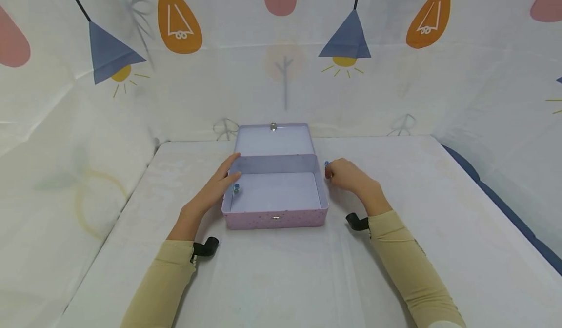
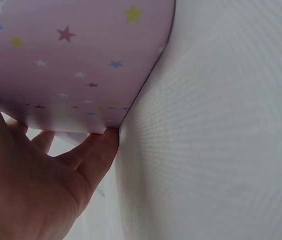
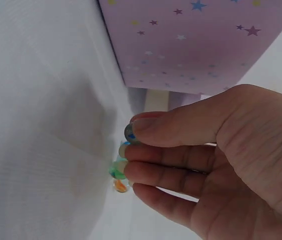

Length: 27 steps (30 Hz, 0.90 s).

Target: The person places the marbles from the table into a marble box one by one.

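An open pink tin box (image 1: 276,219) with a star pattern stands on the table, its lid (image 1: 274,140) tipped back. My left hand (image 1: 216,187) holds the box at its left side, thumb over the rim and fingers bent round the far left corner. Inside, by the left wall, lie small blue-green marbles (image 1: 236,188). To the right of the box, my right hand (image 1: 349,174) pinches a dark glass marble (image 3: 129,134) between thumb and index finger. Just past its fingertips are more marbles, among them a green marble (image 3: 115,171) and an orange marble (image 3: 121,186).
A white cloth covers the table (image 1: 281,279). Behind it hangs a pale curtain (image 1: 246,89) printed with lamps and bulbs. The box's metal clasp (image 1: 275,217) faces me. A dark blue edge (image 1: 505,201) runs along the table's right side.
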{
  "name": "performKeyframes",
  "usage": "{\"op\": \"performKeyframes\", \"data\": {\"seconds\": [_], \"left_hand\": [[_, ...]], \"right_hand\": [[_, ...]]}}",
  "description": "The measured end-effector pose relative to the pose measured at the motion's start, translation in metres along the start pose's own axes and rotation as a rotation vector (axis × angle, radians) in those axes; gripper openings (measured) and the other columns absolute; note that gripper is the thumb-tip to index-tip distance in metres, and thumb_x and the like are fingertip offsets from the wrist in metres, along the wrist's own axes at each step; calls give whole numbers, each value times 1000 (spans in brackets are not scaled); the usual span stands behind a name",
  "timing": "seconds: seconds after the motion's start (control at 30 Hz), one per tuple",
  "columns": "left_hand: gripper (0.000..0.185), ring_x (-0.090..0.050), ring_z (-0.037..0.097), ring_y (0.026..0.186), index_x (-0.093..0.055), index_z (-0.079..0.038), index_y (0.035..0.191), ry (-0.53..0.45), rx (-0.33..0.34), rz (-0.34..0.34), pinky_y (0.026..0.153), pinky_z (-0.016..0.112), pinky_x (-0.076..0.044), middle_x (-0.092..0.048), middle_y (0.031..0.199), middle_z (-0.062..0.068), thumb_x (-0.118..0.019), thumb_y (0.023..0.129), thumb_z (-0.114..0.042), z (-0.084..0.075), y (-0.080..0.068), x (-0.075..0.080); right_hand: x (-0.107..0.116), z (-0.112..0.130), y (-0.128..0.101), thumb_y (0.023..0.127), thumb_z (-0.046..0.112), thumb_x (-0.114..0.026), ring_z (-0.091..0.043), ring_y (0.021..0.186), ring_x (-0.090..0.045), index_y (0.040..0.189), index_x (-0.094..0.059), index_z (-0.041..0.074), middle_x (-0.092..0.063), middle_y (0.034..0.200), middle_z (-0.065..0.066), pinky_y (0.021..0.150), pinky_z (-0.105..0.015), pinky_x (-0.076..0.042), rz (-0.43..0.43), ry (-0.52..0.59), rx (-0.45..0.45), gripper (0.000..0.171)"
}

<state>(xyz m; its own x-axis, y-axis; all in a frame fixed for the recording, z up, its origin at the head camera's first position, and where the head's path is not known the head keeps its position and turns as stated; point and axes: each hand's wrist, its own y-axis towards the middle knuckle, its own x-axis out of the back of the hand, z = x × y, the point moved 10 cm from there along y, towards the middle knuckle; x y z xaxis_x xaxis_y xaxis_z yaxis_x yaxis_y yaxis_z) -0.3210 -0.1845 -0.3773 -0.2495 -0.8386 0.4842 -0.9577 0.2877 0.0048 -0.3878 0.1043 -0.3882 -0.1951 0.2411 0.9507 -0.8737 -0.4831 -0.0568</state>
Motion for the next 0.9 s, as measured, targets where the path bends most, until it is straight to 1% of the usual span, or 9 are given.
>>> {"op": "performKeyframes", "data": {"seconds": [0.07, 0.13, 0.37, 0.6, 0.77, 0.9], "left_hand": [[64, 2, 34, 156, -10, -11, 161, 0, 1, -1, 125, 61, -4, -2, 169, 12, -41, 106, -21, 0, 0, 0], [64, 2, 34, 156, -10, -11, 161, -1, 1, -1, 124, 61, -4, -2, 169, 12, -41, 106, -21, 0, 0, 0], [63, 2, 33, 156, -10, -12, 161, 5, 10, -4, 124, 61, -4, -3, 169, 11, -41, 106, -21, 2, 1, 0], [63, 0, 28, 157, -11, -33, 160, 13, -10, -38, 125, 60, -6, -4, 169, -4, -43, 106, -36, 39, 16, 1], [64, 0, 31, 157, -11, -32, 160, 13, -12, -41, 124, 61, -6, -3, 169, -2, -43, 105, -36, 38, 16, 2], [64, 0, 32, 157, -11, -31, 160, 12, -12, -43, 124, 62, -6, -3, 169, -1, -43, 105, -37, 39, 16, 2]], "right_hand": [[2, 1, 0, 84, -3, -53, -25, 84, -65, 99, -73, -4, -73, 101, -19, 72, -37, -57, -14, 11, 13, 25], [5, 1, -1, 83, -4, -51, -25, 83, -65, 99, -72, -4, -72, 99, -18, 71, -37, -56, -32, 16, 33, 26], [21, 11, -1, 85, -2, -55, -29, 91, -67, 101, -73, -2, -73, 98, -16, 83, -46, -56, -126, -15, 95, 24], [38, 26, -6, 87, -1, -59, -27, 85, -64, 100, -72, -1, -70, 92, -14, 80, -44, -54, -236, -22, 135, 19], [49, 40, -11, 88, -2, -60, -24, 81, -59, 100, -73, -1, -67, 86, -10, 75, -39, -52, -293, -5, 167, 18], [54, 51, -16, 88, -2, -60, -22, 80, -57, 100, -73, -1, -66, 85, -8, 74, -38, -52, -306, 19, 185, 18]]}}
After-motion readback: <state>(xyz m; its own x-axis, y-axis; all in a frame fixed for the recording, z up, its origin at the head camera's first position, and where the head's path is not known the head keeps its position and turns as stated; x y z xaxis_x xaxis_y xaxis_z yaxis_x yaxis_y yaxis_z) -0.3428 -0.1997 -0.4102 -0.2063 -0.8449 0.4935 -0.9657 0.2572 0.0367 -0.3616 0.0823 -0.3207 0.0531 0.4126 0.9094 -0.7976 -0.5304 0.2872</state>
